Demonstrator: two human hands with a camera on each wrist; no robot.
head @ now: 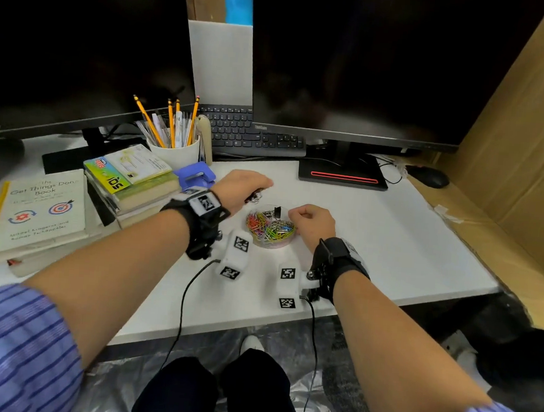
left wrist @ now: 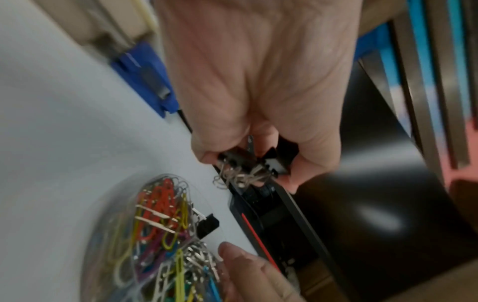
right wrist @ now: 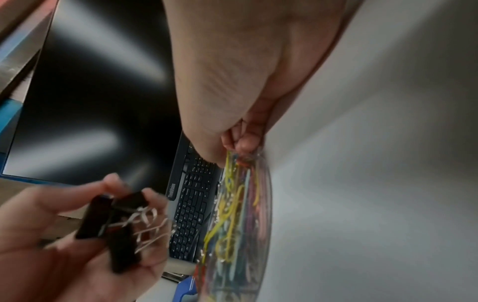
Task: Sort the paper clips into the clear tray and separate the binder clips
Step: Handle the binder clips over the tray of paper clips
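A round clear tray (head: 269, 242) full of coloured paper clips (head: 270, 227) sits mid-desk, and one black binder clip (head: 277, 211) stands in it at the far side. My left hand (head: 249, 186) hovers just behind and left of the tray and grips a bunch of black binder clips (left wrist: 254, 161) with silver handles. The same bunch of binder clips (right wrist: 116, 220) shows in the right wrist view. My right hand (head: 308, 223) rests at the tray's right rim with curled fingers; its fingertips (right wrist: 244, 143) pinch the tray's edge (right wrist: 258, 161).
A stack of books (head: 131, 180) and a blue hole punch (head: 195, 173) lie left of the tray. A pencil cup (head: 175, 149), keyboard (head: 253, 133) and monitor base (head: 343, 177) stand behind. Bare white desk (head: 390, 240) stretches right; a cardboard wall (head: 510, 142) closes it off.
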